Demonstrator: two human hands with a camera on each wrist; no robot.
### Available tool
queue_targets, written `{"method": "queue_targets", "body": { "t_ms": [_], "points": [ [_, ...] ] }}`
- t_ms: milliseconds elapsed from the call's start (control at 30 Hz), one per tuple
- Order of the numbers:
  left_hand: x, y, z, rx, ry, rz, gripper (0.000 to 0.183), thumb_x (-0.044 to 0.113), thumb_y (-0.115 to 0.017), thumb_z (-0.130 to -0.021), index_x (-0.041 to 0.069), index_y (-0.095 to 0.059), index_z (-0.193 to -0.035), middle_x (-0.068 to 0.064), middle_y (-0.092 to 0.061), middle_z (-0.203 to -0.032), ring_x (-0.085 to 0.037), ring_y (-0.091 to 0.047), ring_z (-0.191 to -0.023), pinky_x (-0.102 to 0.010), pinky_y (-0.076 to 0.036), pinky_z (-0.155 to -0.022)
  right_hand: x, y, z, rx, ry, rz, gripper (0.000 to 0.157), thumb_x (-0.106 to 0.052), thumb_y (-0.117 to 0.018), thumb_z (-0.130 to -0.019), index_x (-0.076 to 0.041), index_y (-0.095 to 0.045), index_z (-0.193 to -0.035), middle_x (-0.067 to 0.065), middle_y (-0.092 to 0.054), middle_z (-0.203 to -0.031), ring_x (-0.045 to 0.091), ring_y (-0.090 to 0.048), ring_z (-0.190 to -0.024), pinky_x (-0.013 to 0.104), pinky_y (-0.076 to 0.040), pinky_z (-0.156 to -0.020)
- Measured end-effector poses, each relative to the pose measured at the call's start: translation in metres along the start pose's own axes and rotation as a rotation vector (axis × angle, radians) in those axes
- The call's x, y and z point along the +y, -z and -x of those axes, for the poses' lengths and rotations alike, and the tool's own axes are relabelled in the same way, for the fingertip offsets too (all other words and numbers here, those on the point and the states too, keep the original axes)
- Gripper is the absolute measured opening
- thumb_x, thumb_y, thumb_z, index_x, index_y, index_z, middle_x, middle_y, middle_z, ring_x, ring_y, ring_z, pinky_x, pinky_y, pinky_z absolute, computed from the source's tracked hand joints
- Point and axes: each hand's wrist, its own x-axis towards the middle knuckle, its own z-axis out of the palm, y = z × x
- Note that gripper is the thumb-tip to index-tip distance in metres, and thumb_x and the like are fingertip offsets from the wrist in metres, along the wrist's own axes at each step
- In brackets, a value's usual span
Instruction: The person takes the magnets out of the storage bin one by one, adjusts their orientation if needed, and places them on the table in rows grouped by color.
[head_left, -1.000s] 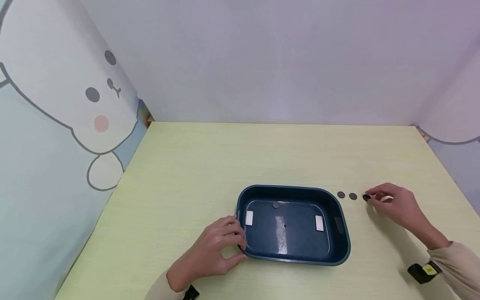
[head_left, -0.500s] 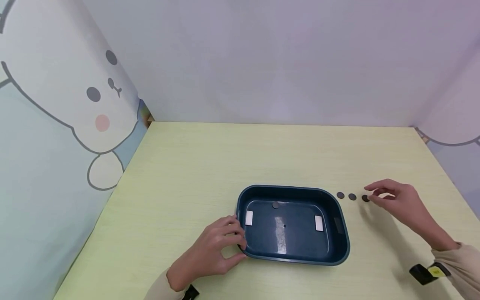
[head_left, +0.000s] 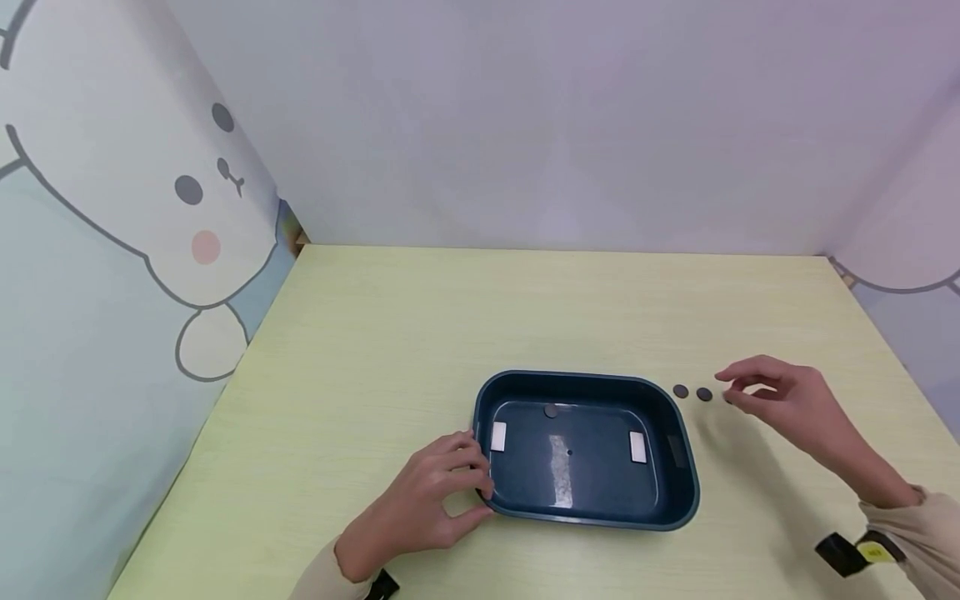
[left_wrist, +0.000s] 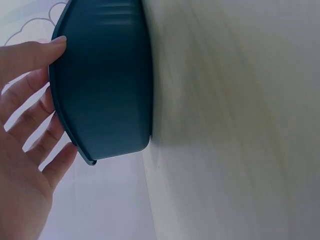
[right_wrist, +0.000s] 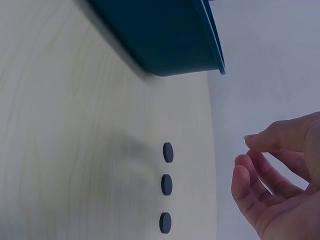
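Note:
A dark blue plastic basin (head_left: 603,492) stands on the table. My left hand (head_left: 423,502) grips its left end, with the thumb and fingers along the rim in the left wrist view. Right of the basin, three small dark round discs lie in a row: a near disc (head_left: 680,391), a middle disc (head_left: 704,394) and an outer disc (right_wrist: 165,223), mostly hidden by fingers in the head view. Over the outer end of that row hovers my right hand (head_left: 791,400), its thumb and forefinger bent towards each other and holding nothing. Another disc (head_left: 551,410) lies inside the basin.
The basin floor carries a white rectangular patch at the left (head_left: 498,436) and a second white patch at the right (head_left: 637,447). A pale wooden table (head_left: 390,333) reaches back to a plain wall (head_left: 555,125). At the left, a wall panel (head_left: 90,333) bears a cartoon drawing.
My right hand has let go of the outer disc, lifted off it and drifted slightly left towards the row. The left hand and the basin stay put.

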Motion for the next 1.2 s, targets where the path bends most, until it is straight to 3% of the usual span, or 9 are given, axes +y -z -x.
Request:
{"method": "queue_targets", "body": {
  "t_ms": [433,867,1200],
  "points": [
    [-0.001,0.000,-0.001,-0.005,0.008,0.003,0.013,0.024,-0.079,-0.074,0.021,-0.066,-0.077,0.011,-0.060,-0.090,-0.008,-0.053,-0.097,-0.032,-0.043,-0.098,-0.028,-0.005,0.001,-0.036,0.016,-0.088,0.024,0.001,-0.071,-0.081,-0.007,-0.068,-0.103,-0.001,-0.064,-0.097,0.008,-0.062,-0.081,0.015,-0.051,-0.071],
    [-0.003,-0.005,-0.002,0.035,-0.075,-0.001,0.014,0.021,-0.079,-0.074,0.021,-0.065,-0.077,0.011,-0.060,-0.089,-0.010,-0.053,-0.095,-0.034,-0.044,-0.096,-0.040,-0.015,0.002,-0.074,0.082,-0.154,0.022,0.004,-0.070,-0.081,-0.006,-0.067,-0.101,0.002,-0.064,-0.097,0.013,-0.062,-0.081,0.020,-0.054,-0.070],
    [-0.003,-0.007,-0.003,0.027,-0.042,-0.002,0.014,0.024,-0.079,-0.074,0.022,-0.065,-0.076,0.012,-0.060,-0.088,-0.008,-0.052,-0.095,-0.031,-0.043,-0.098,-0.045,-0.022,-0.003,-0.112,0.135,-0.182,0.021,0.003,-0.068,-0.082,-0.008,-0.067,-0.100,0.007,-0.064,-0.098,0.013,-0.061,-0.082,0.021,-0.054,-0.071]
  ]
}}
